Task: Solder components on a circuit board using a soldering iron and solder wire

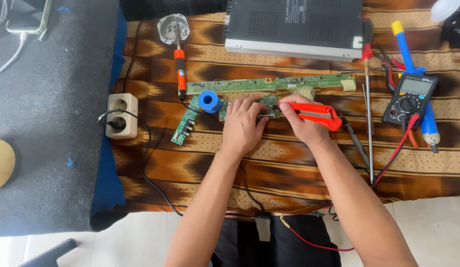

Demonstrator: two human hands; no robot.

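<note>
Pressing flat on a green circuit board, left hand; right hand clasps an orange plastic cutter.

The left hand covers much of the small green circuit board, and its components are too small to tell. The picture's top edge cuts off the black perforated metal box, and the right edge the white round object at the far right corner.

arms: bare, no sleeves | wrists: no watch | legs: black trousers

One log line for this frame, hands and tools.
left hand: pressing small green circuit board | right hand: holding red utility knife at board
</note>
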